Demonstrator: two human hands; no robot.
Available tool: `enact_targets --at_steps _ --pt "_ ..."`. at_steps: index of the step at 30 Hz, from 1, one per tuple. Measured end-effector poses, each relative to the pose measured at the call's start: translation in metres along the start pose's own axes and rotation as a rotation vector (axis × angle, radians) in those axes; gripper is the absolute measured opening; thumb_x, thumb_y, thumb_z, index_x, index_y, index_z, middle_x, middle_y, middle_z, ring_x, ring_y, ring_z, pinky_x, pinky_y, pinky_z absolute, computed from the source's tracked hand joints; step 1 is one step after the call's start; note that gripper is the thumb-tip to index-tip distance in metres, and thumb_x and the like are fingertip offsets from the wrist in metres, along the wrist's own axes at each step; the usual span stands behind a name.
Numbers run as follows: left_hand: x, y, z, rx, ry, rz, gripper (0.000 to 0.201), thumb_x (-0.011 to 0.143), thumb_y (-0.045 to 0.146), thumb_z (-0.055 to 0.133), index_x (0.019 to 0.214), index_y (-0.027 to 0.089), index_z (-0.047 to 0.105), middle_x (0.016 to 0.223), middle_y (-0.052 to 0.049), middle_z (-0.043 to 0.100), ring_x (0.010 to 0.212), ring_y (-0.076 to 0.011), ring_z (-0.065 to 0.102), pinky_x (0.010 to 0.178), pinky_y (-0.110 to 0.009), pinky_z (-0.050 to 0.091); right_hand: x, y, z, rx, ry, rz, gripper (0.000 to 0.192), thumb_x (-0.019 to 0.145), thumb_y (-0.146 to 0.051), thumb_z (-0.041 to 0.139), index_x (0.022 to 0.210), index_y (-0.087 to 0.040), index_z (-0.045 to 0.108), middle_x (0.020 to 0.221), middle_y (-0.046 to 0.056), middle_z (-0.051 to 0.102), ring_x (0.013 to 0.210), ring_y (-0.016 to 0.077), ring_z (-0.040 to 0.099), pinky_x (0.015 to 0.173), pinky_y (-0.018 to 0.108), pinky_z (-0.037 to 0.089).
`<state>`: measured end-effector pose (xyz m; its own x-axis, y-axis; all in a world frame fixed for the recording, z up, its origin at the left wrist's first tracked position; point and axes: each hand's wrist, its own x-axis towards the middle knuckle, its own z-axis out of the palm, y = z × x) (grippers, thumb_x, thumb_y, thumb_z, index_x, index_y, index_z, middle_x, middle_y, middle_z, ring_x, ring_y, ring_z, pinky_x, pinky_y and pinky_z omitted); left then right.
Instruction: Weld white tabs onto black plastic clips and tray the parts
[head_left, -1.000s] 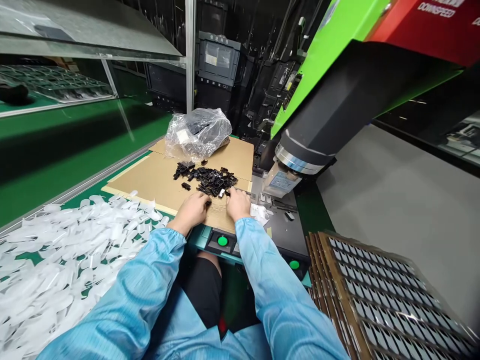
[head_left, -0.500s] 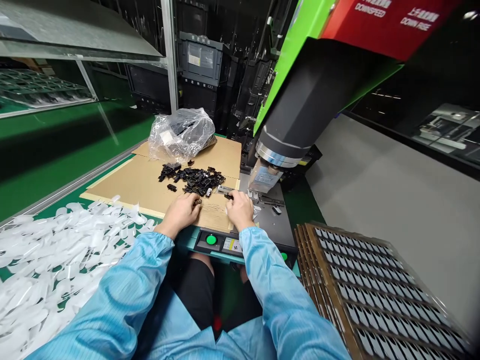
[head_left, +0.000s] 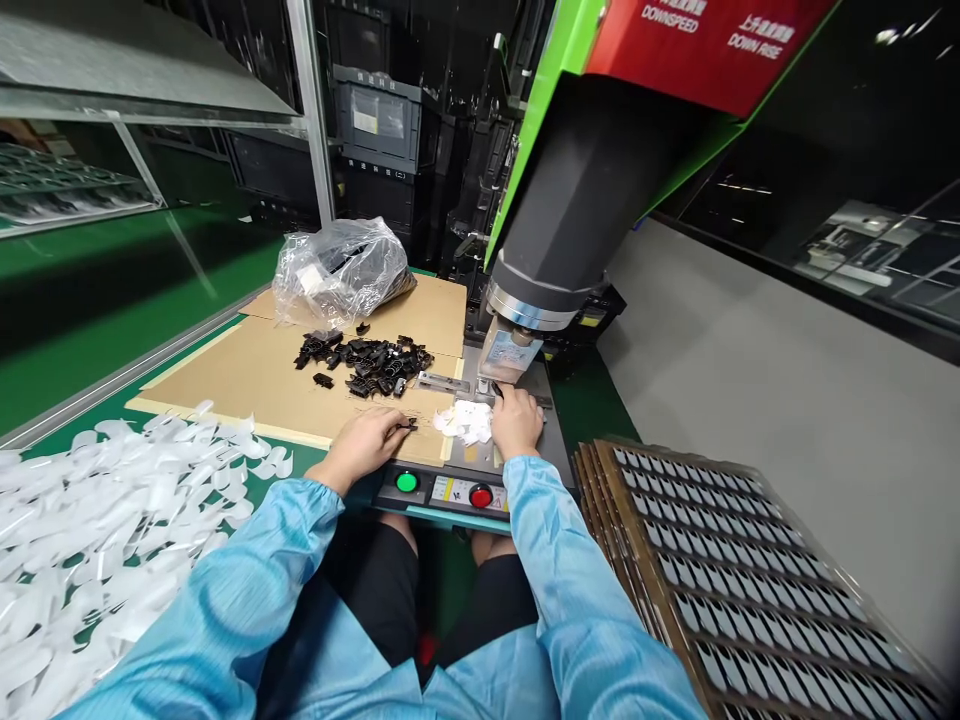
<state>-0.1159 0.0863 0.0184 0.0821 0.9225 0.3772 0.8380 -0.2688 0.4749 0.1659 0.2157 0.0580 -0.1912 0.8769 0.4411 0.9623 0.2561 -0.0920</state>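
My left hand [head_left: 366, 443] rests on the brown cardboard sheet [head_left: 247, 375] and pinches a small black part [head_left: 407, 425] at its fingertips. My right hand [head_left: 517, 420] lies on the grey machine bed, its fingers closed on a small black part right under the press head [head_left: 514, 352]. A heap of small black parts [head_left: 364, 360] lies on the cardboard just beyond my left hand. A few white plastic pieces [head_left: 466, 420] sit between my hands.
A crumpled clear bag [head_left: 337, 268] sits at the cardboard's far edge. Many white plastic pieces [head_left: 97, 530] cover the green table on the left. Stacked trays of parts [head_left: 742, 580] stand at the right. Green [head_left: 406, 482] and red [head_left: 481, 496] buttons face me below the bed.
My right hand has moved right and forward from the cardboard's edge to under the press head. My left hand has drawn a black part back from the heap. The view has swung right.
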Motion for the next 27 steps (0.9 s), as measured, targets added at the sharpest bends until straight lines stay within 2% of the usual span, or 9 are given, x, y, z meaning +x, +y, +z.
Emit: enact_targets --at_steps 3,6,10,13,20,23,27 --pt "-0.002 -0.006 -0.001 0.043 -0.011 0.037 0.027 0.108 0.042 0.052 0.108 0.021 0.071 0.113 -0.007 0.074 0.109 -0.0254 0.067 0.1 -0.042 0.052 0.001 0.0 -0.003 -0.049 -0.032 -0.067 0.034 0.111 -0.03 0.054 0.143 -0.028 0.065 0.122 0.01 0.063 0.113 0.0296 0.05 0.093 0.041 0.036" --pt "-0.004 -0.003 -0.004 0.046 -0.013 0.007 0.029 0.107 0.042 0.052 0.109 0.022 0.073 0.114 -0.007 0.074 0.109 -0.0252 0.067 0.1 -0.041 0.052 0.002 0.003 -0.008 -0.045 -0.061 -0.118 0.041 0.107 -0.023 0.056 0.147 -0.027 0.063 0.127 0.011 0.061 0.116 0.0298 0.048 0.094 0.041 0.037" --pt "0.004 0.015 -0.007 -0.013 0.095 -0.043 0.032 0.106 0.045 0.056 0.123 0.025 0.074 0.119 -0.004 0.075 0.11 -0.0234 0.066 0.099 -0.039 0.052 0.004 0.007 -0.015 -0.038 -0.119 -0.169 0.056 0.099 -0.012 0.054 0.153 -0.027 0.06 0.129 0.013 0.058 0.117 0.031 0.046 0.096 0.042 0.037" --pt "0.029 0.035 -0.002 -0.002 0.157 -0.011 0.035 0.107 0.045 0.055 0.128 0.026 0.075 0.121 -0.004 0.075 0.112 -0.0238 0.065 0.101 -0.04 0.051 0.005 0.008 -0.02 -0.052 -0.157 -0.195 0.06 0.097 -0.008 0.052 0.154 -0.024 0.058 0.13 0.015 0.057 0.118 0.0324 0.044 0.097 0.044 0.037" --pt "0.113 0.078 0.04 0.13 0.055 0.011 0.039 0.109 0.042 0.05 0.13 0.024 0.077 0.123 -0.008 0.074 0.113 -0.0273 0.064 0.102 -0.042 0.047 0.003 0.01 -0.023 -0.044 -0.184 -0.197 0.057 0.101 -0.012 0.051 0.156 -0.025 0.055 0.128 0.015 0.056 0.119 0.0323 0.043 0.097 0.044 0.037" --pt "0.131 0.088 0.055 0.203 0.028 0.013 0.038 0.109 0.039 0.049 0.128 0.022 0.077 0.122 -0.009 0.074 0.111 -0.0279 0.063 0.098 -0.043 0.045 0.001 0.011 -0.022 -0.042 -0.17 -0.204 0.056 0.101 -0.011 0.051 0.155 -0.026 0.055 0.127 0.014 0.057 0.117 0.032 0.044 0.096 0.044 0.038" --pt "0.135 0.095 0.064 0.284 0.016 0.002 0.038 0.109 0.039 0.046 0.125 0.021 0.076 0.123 -0.011 0.071 0.112 -0.0296 0.062 0.092 -0.044 0.043 0.001 0.012 -0.021 -0.027 -0.15 -0.21 0.056 0.101 -0.011 0.051 0.154 -0.026 0.055 0.125 0.013 0.057 0.117 0.0317 0.044 0.096 0.044 0.038"
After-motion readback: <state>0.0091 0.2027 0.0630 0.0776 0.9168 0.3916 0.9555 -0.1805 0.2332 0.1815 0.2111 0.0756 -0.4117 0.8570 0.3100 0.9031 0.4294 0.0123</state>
